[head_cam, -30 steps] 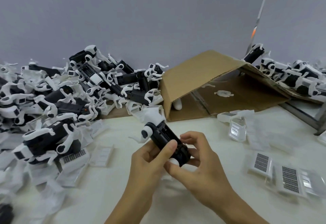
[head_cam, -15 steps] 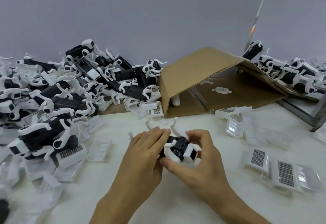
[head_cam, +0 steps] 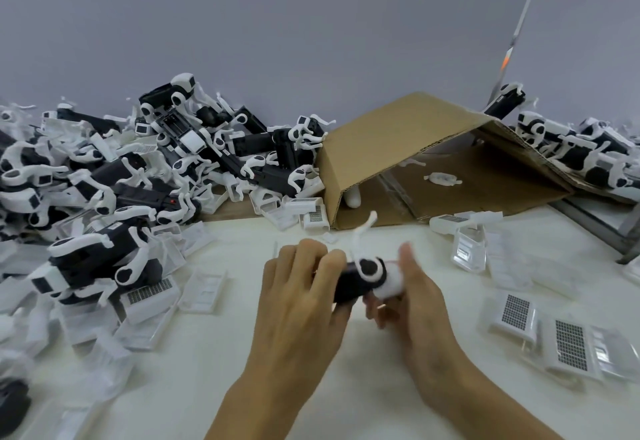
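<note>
**Both hands on one blk/wht unit, mid-tabletop**

L hand (head_cam: 298, 308) comes in from bottom centre, back of hand to cam. Its fingers curl over the black end of a blk/wht unit (head_cam: 363, 276) and grip it. R hand (head_cam: 422, 311) is motion-blurred: thumb up beside the unit's white end, fingers tucked under it, so it holds that end. Exact finger contact can't be told through the blur. The unit sits between the two hands, just above the tabletop (head_cam: 207, 370), front-centre of view. Can't tell if it touches the surface. It has a round white ring w/ dark centre facing cam, and a thin white leg (head_cam: 363, 233) sticks up from it, curved at the tip.

Bkgd: cardboard box (head_cam: 398, 148) lies on its side behind the hands, open toward cam, w/ a loose white piece (head_cam: 442, 179) on its inner floor. L heap (head_cam: 138, 176) of similar blk/wht units is stacked against the wall (head_cam: 311, 23), touching the box's left side and spilling toward the near left edge. R heap (head_cam: 575, 152), smaller, is behind the box's right flap. Clear packets (head_cam: 516, 311) w/ dark grid inserts lie flat, right of R hand and apart from it. More clear packaging is scattered under L heap. Thin pole (head_cam: 507, 61) w/ orange mark leans at upper right.
</note>
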Motion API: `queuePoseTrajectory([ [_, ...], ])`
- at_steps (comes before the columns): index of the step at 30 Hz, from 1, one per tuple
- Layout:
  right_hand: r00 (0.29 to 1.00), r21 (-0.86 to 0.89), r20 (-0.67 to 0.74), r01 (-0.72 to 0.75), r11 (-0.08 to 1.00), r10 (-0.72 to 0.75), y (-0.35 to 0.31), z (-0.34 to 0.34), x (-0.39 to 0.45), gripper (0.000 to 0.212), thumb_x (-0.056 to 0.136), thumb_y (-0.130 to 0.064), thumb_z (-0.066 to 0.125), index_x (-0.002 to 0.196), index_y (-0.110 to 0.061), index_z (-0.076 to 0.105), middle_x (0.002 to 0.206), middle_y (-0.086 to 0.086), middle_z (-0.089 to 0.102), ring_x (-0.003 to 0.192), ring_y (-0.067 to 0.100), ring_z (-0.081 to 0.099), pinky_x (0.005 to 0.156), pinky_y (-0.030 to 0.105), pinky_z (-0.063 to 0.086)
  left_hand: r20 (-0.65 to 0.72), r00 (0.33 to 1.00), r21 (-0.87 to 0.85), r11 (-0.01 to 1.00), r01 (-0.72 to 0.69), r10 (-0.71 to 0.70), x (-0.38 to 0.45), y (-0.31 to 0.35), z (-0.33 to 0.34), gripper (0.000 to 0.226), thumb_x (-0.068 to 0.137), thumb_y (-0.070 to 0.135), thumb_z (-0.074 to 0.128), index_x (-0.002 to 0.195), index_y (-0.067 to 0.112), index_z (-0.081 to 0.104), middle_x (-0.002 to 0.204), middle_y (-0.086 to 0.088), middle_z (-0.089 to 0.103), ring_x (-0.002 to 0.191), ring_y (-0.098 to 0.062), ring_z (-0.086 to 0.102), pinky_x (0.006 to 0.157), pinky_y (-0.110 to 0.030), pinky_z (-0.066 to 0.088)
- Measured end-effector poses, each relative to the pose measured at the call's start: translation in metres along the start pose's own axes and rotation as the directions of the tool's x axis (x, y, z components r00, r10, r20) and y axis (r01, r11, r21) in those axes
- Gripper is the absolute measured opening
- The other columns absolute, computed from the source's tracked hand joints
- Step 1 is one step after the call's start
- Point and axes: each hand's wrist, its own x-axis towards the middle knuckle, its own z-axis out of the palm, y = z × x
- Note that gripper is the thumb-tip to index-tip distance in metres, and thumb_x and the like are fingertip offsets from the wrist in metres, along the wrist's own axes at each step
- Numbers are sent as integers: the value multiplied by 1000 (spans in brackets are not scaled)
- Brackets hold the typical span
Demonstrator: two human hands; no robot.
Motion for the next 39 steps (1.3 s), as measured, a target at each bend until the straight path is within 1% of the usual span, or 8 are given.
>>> queuePoseTrajectory([
  [4, 997, 187, 67, 14, 982, -27, -2, 0, 1, 91, 61, -86, 51, 98, -4, 66, 74, 11, 66, 64, 20, 60, 54, 32, 42, -126, 918, -402, 866, 298, -375, 1, -4, -7, 25, 88, 27, 76, 101, 27, 54, 100, 7, 64, 88, -8, 61, 74, -16, 47],
  [6, 989, 32, 58, 136, 990, -137, -1, 1, -2, 81, 65, -85, 56, 98, -13, 71, 84, 1, 70, 74, 16, 63, 59, 30, 47, 91, 757, -709, 492, 506, -647, 5, -3, -11, 12, 95, 20, 67, 102, 31, 65, 98, 6, 74, 93, -13, 71, 70, -20, 54],
  [9, 913, -267, 199, 401, 876, -357, 3, 1, -12, 65, 61, -90, 62, 107, -45, 69, 109, -19, 61, 103, 7, 61, 75, 18, 50, 439, 501, -853, -171, 494, -746, 13, -4, -16, 21, 102, 17, 53, 115, 16, 70, 100, -8, 77, 97, -26, 74, 71, -35, 59],
  [11, 832, -355, 325, 548, 758, -449, 9, 2, -16, 59, 65, -80, 70, 115, -51, 66, 124, -20, 52, 120, 11, 54, 83, 16, 49, 591, 433, -798, -414, 438, -681, 16, -2, -20, 31, 101, 25, 53, 119, 6, 70, 99, -17, 76, 90, -27, 76, 63, -32, 60],
  [13, 774, -377, 391, 628, 681, -498, 15, 4, -17, 51, 69, -65, 79, 116, -49, 68, 128, -18, 47, 125, 15, 51, 88, 18, 48, 689, 407, -722, -519, 457, -600, 16, 2, -22, 40, 95, 32, 57, 116, 2, 73, 100, -19, 75, 83, -24, 75, 60, -29, 60],
  [17, 769, -378, 336, 639, 669, -545, 17, 4, -15, 37, 72, -41, 82, 105, -52, 73, 124, -20, 47, 123, 6, 50, 93, 9, 42, 711, 444, -703, -532, 473, -545, 15, 7, -21, 39, 101, 31, 49, 110, 4, 76, 98, -18, 75, 78, -23, 73, 59, -29, 59],
  [27, 735, -338, 315, 678, 652, -601, 15, 6, -18, 24, 77, -26, 80, 94, -39, 71, 121, -17, 47, 123, 14, 53, 93, 10, 44, 690, 456, -721, -479, 501, -562, 14, 10, -17, 42, 104, 30, 46, 133, 3, 60, 102, -17, 66, 77, -24, 64, 66, -31, 56],
  [39, 777, -337, 287, 629, 701, -560, 10, 8, -22, 37, 71, -35, 83, 105, -49, 74, 134, -23, 44, 123, 11, 52, 94, 6, 40, 684, 483, -729, -491, 477, -546, 12, 15, -19, 41, 105, 28, 42, 125, 2, 66, 95, -18, 68, 76, -22, 69, 61, -29, 59],
])
